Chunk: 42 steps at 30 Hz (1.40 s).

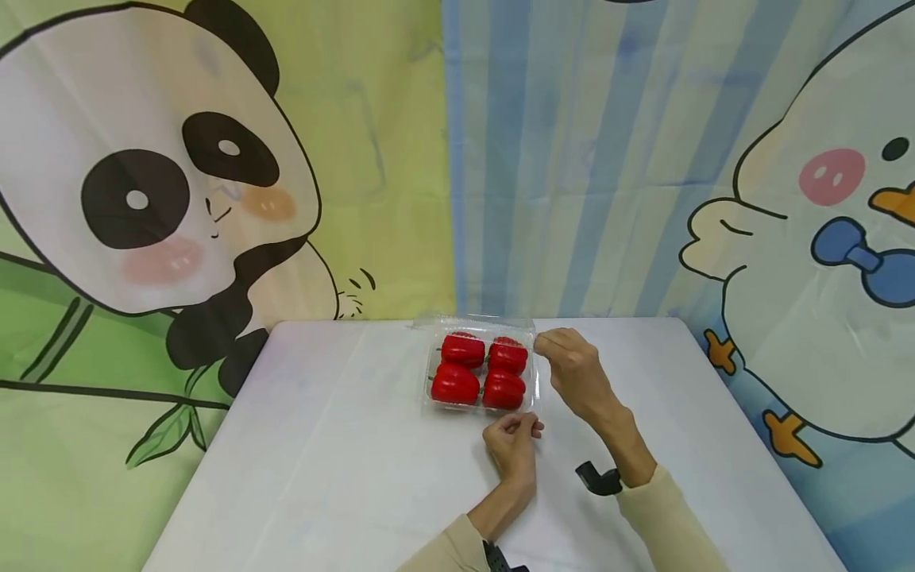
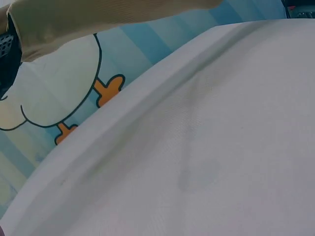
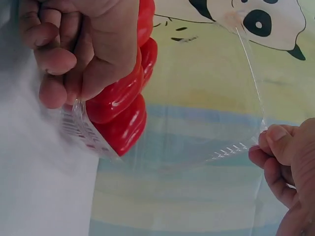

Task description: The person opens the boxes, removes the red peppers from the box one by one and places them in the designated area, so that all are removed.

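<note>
Several red bell peppers point(image 1: 455, 384) sit in a clear plastic clamshell container point(image 1: 468, 407) near the table's far edge. Its transparent lid point(image 1: 493, 324) is raised at the back. My right hand point(image 1: 575, 373) pinches a corner of that lid between thumb and curled fingers, as the right wrist view shows. At the container's near right corner, my left hand point(image 1: 513, 449) pinches the rim, palm side turned up in the right wrist view. Peppers point(image 3: 125, 125) show behind the left hand there. Neither hand appears in the left wrist view.
The white table point(image 1: 343, 461) carries the container. Behind it hangs a cloth backdrop point(image 1: 400, 159) printed with a panda and a white bird. A black wrist mount point(image 1: 599, 480) sticks out from the right wrist. In the left wrist view a beige sleeve point(image 2: 98, 19) crosses the top.
</note>
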Available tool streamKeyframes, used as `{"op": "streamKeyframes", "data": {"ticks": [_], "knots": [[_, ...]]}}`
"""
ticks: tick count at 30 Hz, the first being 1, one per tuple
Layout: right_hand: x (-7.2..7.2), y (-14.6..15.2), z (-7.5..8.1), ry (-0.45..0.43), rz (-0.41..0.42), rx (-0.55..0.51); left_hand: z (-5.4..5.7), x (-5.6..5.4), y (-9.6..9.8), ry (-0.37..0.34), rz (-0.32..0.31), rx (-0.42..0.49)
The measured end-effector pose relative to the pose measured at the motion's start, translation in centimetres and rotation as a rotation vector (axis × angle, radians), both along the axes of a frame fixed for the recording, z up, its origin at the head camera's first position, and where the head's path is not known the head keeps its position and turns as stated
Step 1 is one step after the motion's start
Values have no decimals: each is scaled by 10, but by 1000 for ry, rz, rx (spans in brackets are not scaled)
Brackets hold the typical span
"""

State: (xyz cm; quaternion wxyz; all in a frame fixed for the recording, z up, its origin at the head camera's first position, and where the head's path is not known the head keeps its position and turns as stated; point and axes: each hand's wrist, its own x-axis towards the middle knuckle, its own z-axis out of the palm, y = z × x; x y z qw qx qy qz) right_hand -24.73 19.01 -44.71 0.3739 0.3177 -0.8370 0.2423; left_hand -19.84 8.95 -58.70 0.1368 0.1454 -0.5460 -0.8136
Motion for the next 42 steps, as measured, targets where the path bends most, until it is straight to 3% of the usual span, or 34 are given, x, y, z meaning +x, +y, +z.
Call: {"op": "streamKeyframes", "data": {"ticks": [4, 9, 15, 23, 29, 36, 42], "knots": [[-15, 3, -3, -9, 19, -64, 3, -1, -1, 13, -7, 12], [-37, 9, -7, -34, 36, -219, 6, 1, -5, -25, -36, 11], [-56, 15, -5, -164, 107, -380, 11, 10, -18, -79, -94, 18], [-83, 15, -1, -337, 119, -535, 13, 24, -26, -128, -183, 44], [-101, 12, -4, -430, 181, -695, 16, 35, -31, -161, -216, 55], [-117, 10, -10, -526, 183, -768, 15, 52, -35, -240, -263, 10], [-124, 7, -25, -639, 148, -752, 14, 62, -38, -244, -269, 0]]}}
